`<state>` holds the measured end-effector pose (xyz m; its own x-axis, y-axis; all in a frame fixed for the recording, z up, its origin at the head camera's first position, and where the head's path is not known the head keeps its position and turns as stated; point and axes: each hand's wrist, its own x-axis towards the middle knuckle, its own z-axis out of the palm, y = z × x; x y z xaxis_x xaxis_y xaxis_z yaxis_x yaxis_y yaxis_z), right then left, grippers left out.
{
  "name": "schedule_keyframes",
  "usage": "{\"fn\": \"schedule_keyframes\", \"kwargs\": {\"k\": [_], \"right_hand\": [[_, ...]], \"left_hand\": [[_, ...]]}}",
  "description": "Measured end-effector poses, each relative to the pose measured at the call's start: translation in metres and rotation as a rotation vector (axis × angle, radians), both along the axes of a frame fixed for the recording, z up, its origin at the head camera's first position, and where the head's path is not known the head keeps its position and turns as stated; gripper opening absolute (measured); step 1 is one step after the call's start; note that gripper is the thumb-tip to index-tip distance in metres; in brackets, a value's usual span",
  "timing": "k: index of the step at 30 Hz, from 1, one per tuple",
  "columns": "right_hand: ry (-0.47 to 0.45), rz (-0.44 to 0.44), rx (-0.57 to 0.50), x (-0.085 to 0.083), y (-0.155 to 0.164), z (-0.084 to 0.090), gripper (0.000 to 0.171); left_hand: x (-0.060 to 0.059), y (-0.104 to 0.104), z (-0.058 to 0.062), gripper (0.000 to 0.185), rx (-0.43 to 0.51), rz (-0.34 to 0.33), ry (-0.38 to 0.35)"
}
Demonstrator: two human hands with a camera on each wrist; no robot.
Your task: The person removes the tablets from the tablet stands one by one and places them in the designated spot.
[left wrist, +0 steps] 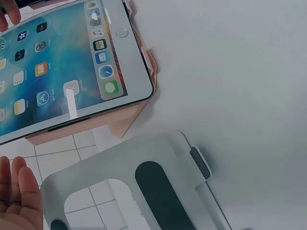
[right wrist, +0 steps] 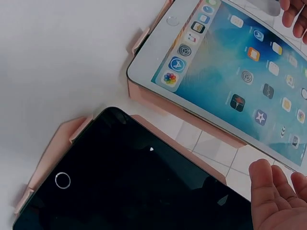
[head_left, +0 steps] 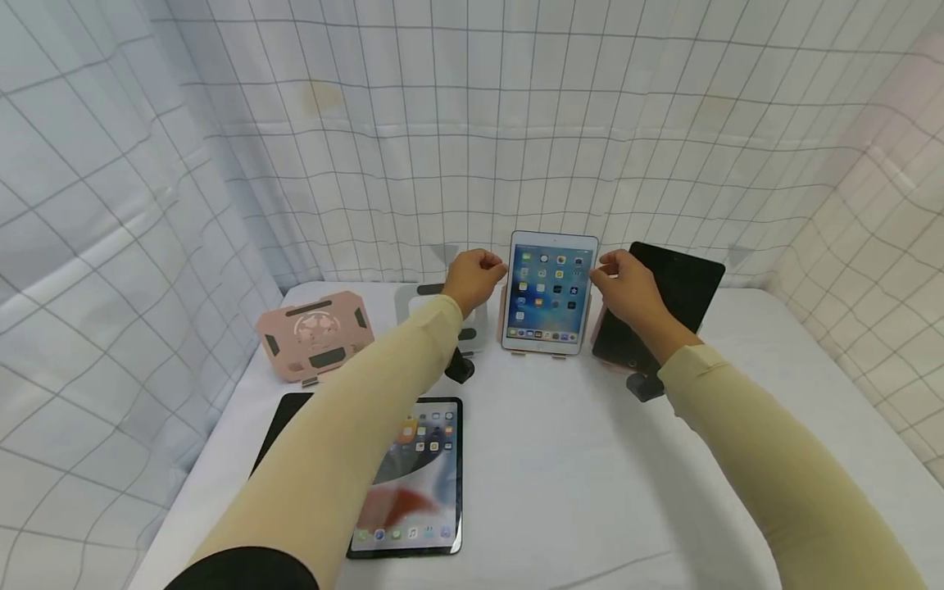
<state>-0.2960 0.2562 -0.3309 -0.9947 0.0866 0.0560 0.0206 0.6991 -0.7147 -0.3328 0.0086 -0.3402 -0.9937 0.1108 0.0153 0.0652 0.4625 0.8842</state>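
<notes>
A white tablet [head_left: 549, 295] with its home screen lit leans upright on a pink stand [left wrist: 123, 119]. My left hand [head_left: 472, 279] is by the tablet's left edge with fingers loosely bent; the left wrist view shows it apart from the tablet, near a grey stand [left wrist: 120, 155]. By the opposite edge is my right hand [head_left: 633, 288], its fingers relaxed and holding nothing; whether a fingertip touches the edge I cannot tell. Behind and beside that hand, a black tablet [right wrist: 139, 177] with a dark screen leans on another pink stand [right wrist: 60, 141].
An unoccupied pink stand [head_left: 347, 324] stands at the far left. In front of it a lit tablet [head_left: 438, 492] lies flat, with a dark tablet [head_left: 283, 416] partly hidden under my left sleeve. A gridded white curtain [head_left: 531, 123] closes off the table's back and sides.
</notes>
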Motion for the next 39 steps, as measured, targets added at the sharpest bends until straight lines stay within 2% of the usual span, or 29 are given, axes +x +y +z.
{"fn": "schedule_keyframes", "kwargs": {"k": [6,11,15,23,30,39], "right_hand": [[-0.008,-0.001,0.006,-0.005,0.0,0.0,0.042],[-0.031,0.0,-0.07,-0.009,-0.001,-0.002,0.044],[-0.055,0.0,-0.127,-0.011,-0.002,-0.005,0.046],[-0.037,-0.023,-0.191,-0.013,0.0,-0.007,0.044],[-0.019,-0.038,-0.224,-0.013,0.001,-0.011,0.033],[-0.013,-0.049,-0.265,-0.014,0.0,-0.015,0.032]], "left_hand": [[-0.001,0.006,0.001,0.028,0.007,0.0,-0.005],[-0.005,0.014,-0.002,0.035,0.024,0.026,-0.018],[-0.004,0.02,-0.004,0.036,0.058,0.05,-0.038],[-0.001,0.028,-0.004,0.028,0.105,0.093,-0.027],[-0.003,0.03,-0.004,0.025,0.104,0.118,-0.034],[0.0,0.03,-0.004,0.022,0.111,0.136,-0.036]]}}
